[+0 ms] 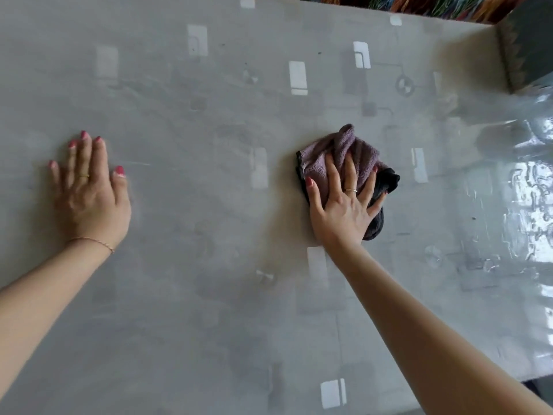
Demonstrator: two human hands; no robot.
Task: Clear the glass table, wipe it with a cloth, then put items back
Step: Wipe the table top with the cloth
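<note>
One cloth (353,157) (two hands, flat)

the glass table (209,295) looks smooth and glossy, grey, smeared with matt streaks, brightest glare at three o'clock; the cloth (350,151) is soft nubby terry, mauve with a dark edge; matt

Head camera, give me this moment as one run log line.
step: wiping | right hand: fingers spread, pressing cloth on glass table | left hand: flat on glass | items: not yet back
</note>
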